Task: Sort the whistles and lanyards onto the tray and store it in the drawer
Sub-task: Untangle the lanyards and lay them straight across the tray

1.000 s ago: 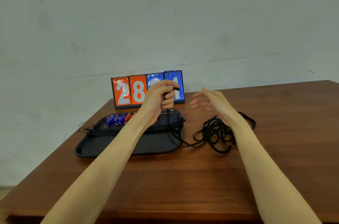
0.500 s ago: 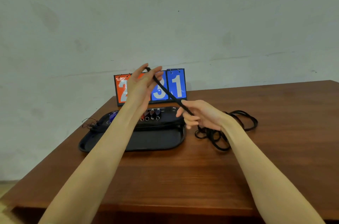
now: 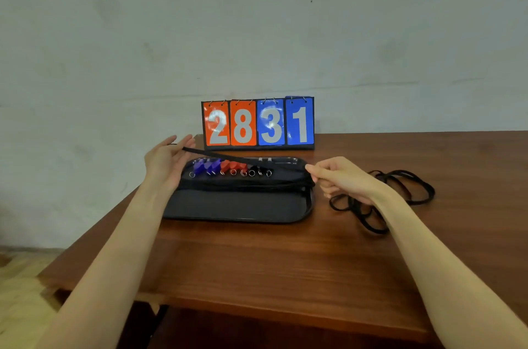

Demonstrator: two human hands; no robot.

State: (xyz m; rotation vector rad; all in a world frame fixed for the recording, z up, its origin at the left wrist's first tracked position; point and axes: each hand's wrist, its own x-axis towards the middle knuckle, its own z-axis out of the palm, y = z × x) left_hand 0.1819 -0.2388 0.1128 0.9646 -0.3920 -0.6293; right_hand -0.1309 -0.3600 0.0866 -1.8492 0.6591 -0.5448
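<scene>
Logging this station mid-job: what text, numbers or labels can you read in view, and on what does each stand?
"2" on the first orange card of the tabletop flip scoreboard.
"8" on its second orange card.
"3" on its first blue card.
"1" on its second blue card.
No print can be read on the black plastic tray, the blue, red and black whistles or the black lanyards.

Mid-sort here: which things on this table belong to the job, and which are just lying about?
Job:
- tray
- whistles in a row on it
- stretched lanyard, pinched by left hand and right hand
- lanyards on tray
- loose lanyards on the table

Lying about:
- scoreboard
</scene>
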